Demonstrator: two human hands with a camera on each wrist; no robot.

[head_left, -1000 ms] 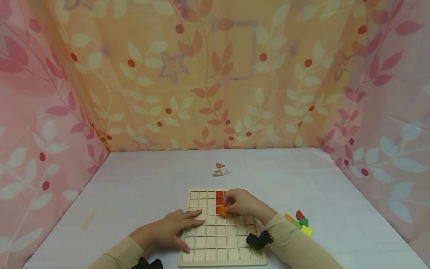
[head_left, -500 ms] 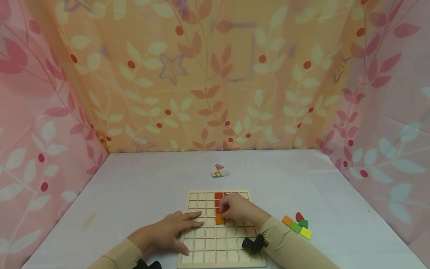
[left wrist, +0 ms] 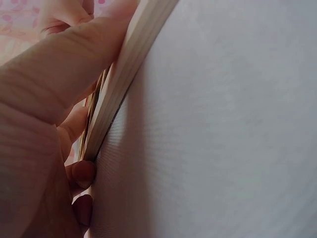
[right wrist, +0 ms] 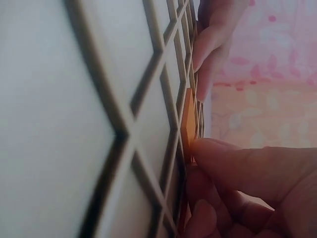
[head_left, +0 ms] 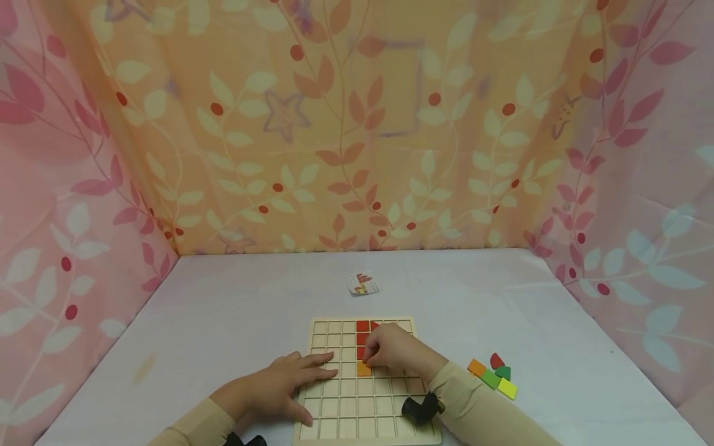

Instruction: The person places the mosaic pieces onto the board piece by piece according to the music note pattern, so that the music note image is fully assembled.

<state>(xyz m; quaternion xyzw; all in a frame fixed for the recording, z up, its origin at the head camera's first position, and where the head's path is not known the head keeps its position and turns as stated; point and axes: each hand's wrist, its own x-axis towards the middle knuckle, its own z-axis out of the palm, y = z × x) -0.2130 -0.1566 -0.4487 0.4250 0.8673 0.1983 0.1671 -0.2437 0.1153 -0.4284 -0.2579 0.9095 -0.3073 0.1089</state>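
Observation:
A wooden grid board (head_left: 357,406) lies in front of me on the table. My right hand (head_left: 395,350) pinches an orange square tile (head_left: 364,370), which sits in a cell just below a column of red square tiles (head_left: 362,339). In the right wrist view, the thumb meets the edge of the orange tile (right wrist: 188,124), and the other fingers are curled beside it. Part of another red piece shows at the top, mostly hidden behind the right hand. My left hand (head_left: 287,381) rests with spread fingers on the board's left edge; its thumb touches the rim in the left wrist view.
Loose pieces lie right of the board: an orange tile (head_left: 476,367), a light green tile (head_left: 490,378), a yellow tile (head_left: 507,388), a dark green piece (head_left: 503,372) and a rounded red piece (head_left: 496,360). A small pattern card (head_left: 362,283) lies beyond the board. Patterned curtains surround the table.
My right hand has brought the orange tile down and slightly left, from over the lowest red tile into the cell below it. The left hand keeps its place on the board.

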